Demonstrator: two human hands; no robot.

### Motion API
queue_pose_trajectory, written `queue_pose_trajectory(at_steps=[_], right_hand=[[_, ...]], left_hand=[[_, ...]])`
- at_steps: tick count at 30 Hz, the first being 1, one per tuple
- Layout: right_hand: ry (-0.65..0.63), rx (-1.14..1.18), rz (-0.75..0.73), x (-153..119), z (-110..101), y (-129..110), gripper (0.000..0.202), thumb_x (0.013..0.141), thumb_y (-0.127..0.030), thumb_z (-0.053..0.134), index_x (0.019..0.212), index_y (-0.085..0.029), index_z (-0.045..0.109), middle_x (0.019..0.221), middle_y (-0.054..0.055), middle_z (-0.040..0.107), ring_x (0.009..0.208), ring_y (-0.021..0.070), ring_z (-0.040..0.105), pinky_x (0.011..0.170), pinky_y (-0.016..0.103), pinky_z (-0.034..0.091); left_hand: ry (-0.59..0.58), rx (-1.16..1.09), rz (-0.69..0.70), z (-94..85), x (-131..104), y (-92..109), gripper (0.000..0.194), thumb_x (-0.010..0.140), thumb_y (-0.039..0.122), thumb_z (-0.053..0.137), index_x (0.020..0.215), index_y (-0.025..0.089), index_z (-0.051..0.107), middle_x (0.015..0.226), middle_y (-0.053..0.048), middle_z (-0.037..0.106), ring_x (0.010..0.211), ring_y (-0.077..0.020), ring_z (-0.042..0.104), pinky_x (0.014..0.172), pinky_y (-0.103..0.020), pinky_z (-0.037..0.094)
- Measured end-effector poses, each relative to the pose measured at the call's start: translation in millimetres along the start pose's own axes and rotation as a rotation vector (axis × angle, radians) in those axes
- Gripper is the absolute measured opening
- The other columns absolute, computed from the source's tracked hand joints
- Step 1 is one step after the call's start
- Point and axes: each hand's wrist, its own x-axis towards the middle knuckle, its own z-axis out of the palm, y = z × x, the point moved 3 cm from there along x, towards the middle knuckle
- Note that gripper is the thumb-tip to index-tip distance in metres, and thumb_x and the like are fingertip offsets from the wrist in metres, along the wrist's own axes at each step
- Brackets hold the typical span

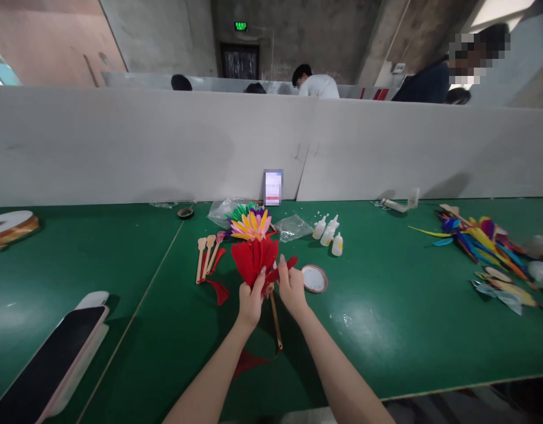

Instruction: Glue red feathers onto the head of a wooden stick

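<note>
Green table (386, 330), w/ white partition (165, 141) along far edge. Red feather fan (255, 259), near table ctr.: upper part spread above L hand, wooden handle (275, 318) slanting down betw. forearms. L hand (251, 300): mostly closed, thumb & fingers pinching fan base. R hand (292, 285): fingers curled, pinching red feather (284, 268) at fan's R side. Pink-and-yellow feathers (252, 225): just beyond fan. White bottles (328, 231): three, upright or slightly tilted, R of feathers. Round dish (314, 278): just beside R hand, white contents. Wooden sticks (206, 259): three, L of fan, w/ red tassels.
</note>
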Motion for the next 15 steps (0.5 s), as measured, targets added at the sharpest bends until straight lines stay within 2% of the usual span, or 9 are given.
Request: queue_pose_trajectory(at_steps=[3, 5, 11, 15], right_hand=[[0.004, -0.006, -0.018, -1.4, 0.2, 0.3, 0.054, 0.093, -0.039, 0.029, 0.043, -0.022, 0.035, 0.035, -0.002, 0.039, 0.033, 0.0106, 0.040, 0.038, 0.024, 0.026], [0.006, -0.014, -0.032, -2.2, 0.2, -0.5, 0.053, 0.094, -0.039, 0.029, 0.044, -0.022, 0.036, 0.035, -0.002, 0.039, 0.033, 0.0104, 0.039, 0.037, 0.023, 0.026], [-0.005, -0.043, -0.076, -4.2, -0.9, -7.3, 0.051, 0.094, -0.036, 0.029, 0.046, -0.021, 0.040, 0.037, 0.000, 0.043, 0.034, 0.0110, 0.040, 0.038, 0.024, 0.028], [-0.032, -0.098, -0.131, -6.9, -2.1, -12.7, 0.054, 0.094, -0.036, 0.024, 0.049, -0.020, 0.049, 0.039, 0.003, 0.047, 0.036, 0.0133, 0.041, 0.041, 0.026, 0.033]], left_hand=[[0.036, -0.090, -0.080, 0.1, 2.2, -3.9, 0.034, 0.063, 0.037, 0.072, 0.088, 0.014, 0.072, 0.077, -0.004, 0.071, 0.068, -0.0153, 0.063, 0.063, -0.025, 0.047], [0.059, -0.113, -0.102, 0.2, 2.6, -4.2, 0.035, 0.061, 0.036, 0.073, 0.088, 0.014, 0.072, 0.079, -0.005, 0.071, 0.073, -0.0164, 0.064, 0.067, -0.025, 0.048], [0.076, -0.114, -0.121, 4.5, -0.4, 4.2, 0.034, 0.060, 0.037, 0.073, 0.083, 0.012, 0.072, 0.066, -0.003, 0.068, 0.061, -0.0146, 0.062, 0.056, -0.023, 0.047], [0.074, -0.131, -0.132, 6.0, -0.9, 8.1, 0.034, 0.060, 0.036, 0.073, 0.084, 0.012, 0.072, 0.062, -0.001, 0.066, 0.055, -0.0125, 0.059, 0.050, -0.021, 0.043]])
